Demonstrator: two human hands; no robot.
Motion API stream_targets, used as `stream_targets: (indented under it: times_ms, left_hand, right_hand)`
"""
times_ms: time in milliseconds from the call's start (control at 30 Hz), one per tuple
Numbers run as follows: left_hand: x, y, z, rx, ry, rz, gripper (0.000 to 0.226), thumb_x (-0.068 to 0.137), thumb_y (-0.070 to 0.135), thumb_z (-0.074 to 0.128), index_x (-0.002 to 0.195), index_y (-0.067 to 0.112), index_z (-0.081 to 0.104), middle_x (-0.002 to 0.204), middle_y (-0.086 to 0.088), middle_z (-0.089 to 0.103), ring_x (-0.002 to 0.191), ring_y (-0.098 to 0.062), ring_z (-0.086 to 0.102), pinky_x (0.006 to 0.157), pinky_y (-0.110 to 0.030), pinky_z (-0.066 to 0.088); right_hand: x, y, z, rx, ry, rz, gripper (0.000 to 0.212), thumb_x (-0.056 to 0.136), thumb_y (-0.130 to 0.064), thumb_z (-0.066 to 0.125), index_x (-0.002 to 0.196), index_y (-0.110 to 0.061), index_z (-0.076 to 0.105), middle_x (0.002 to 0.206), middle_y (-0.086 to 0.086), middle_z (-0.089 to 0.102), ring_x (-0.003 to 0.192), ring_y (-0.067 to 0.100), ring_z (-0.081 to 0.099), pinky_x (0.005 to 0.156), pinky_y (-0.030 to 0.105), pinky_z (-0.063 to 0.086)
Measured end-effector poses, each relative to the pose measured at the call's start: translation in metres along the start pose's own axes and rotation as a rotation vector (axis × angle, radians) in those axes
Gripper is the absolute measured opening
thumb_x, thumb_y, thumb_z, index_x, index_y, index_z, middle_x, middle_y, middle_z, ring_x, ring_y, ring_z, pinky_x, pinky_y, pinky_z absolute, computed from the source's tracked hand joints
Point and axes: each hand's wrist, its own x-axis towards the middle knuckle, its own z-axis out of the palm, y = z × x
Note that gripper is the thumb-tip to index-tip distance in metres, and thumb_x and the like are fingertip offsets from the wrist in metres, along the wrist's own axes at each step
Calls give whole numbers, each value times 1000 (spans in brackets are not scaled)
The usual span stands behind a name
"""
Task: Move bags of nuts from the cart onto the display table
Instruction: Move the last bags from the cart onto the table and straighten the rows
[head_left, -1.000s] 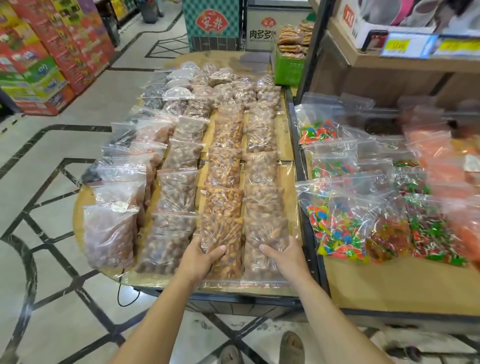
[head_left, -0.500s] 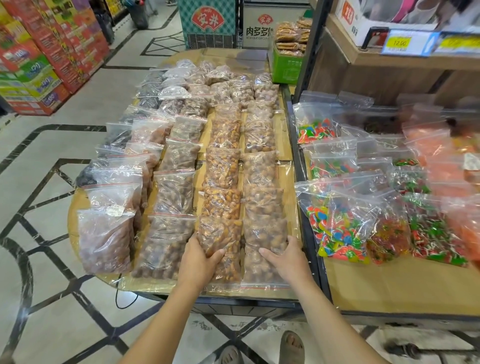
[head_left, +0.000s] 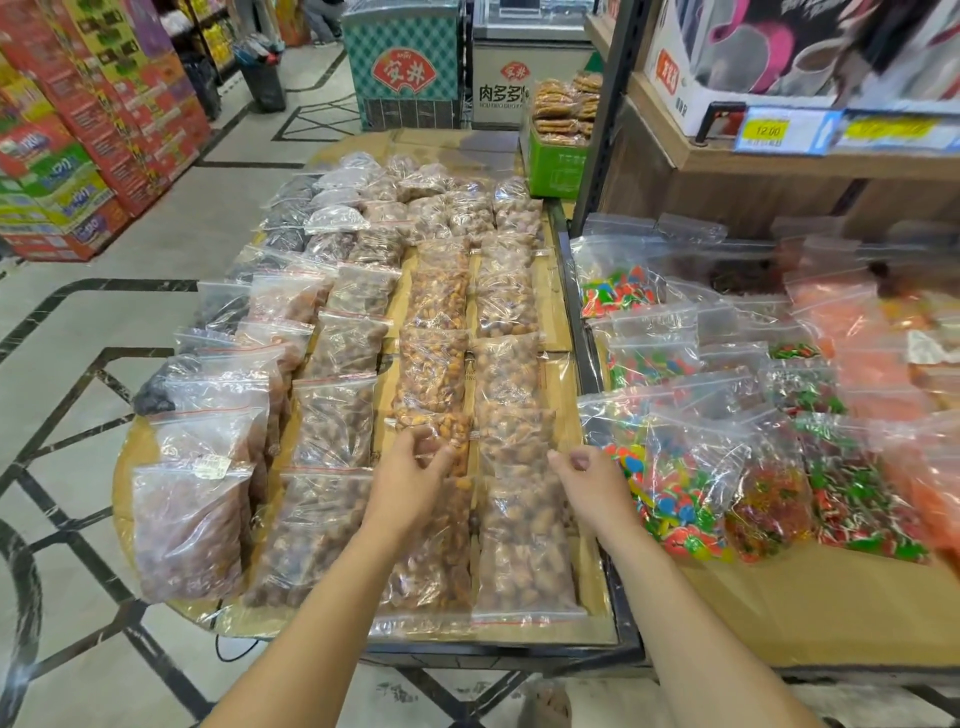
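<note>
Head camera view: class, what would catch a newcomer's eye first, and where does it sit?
Rows of clear bags of nuts fill the middle, running away from the viewer. The left hand and right hand reach over the nearest bags. On the right, bags of bright multicoloured sweets stand out.

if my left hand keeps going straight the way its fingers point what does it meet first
The left hand points forward and slightly right. First in line is the bag of orange-brown nuts, right at its fingertips. Whether they already touch it is unclear from this view.
</note>
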Motion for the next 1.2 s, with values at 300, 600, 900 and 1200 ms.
stream_targets:
  times_ms: [300, 600, 900, 1200]
  left_hand:
    - [65, 32, 62, 38, -153, -197, 26, 105, 28, 64, 125, 12, 64, 108, 1, 71, 101, -22, 66, 91, -35, 55]
    - [76, 15, 90, 106, -68, -209, 45, 96, 27, 73, 135, 7, 61, 125, -9, 73, 109, -28, 71, 93, -40, 59]
    - [77, 9, 82, 66, -43, -186, 46, 98, 25, 74, 141, 15, 59, 109, 5, 69, 102, -17, 68, 90, -33, 56]
    - [123, 39, 66, 139, -56, -51, 61, 102, 37, 66, 153, 9, 46, 139, -7, 65, 121, -24, 63, 102, -39, 54]
  right_hand:
    - [59, -18, -5, 49, -155, 42, 31, 104, -29, 66, 134, -19, 64, 123, 1, 73, 99, 11, 64, 89, 30, 53]
    - [74, -12, 3, 11, -176, -2, 26, 98, -25, 73, 124, -19, 73, 109, -7, 78, 101, 11, 73, 92, 37, 61]
    - [74, -24, 6, -13, -135, 44, 54, 101, -22, 71, 152, -9, 55, 139, 5, 67, 123, 14, 62, 93, 24, 44]
    - [104, -63, 0, -229, -95, -25, 63, 108, -45, 55, 161, -14, 42, 158, 7, 54, 143, 28, 54, 112, 39, 44]
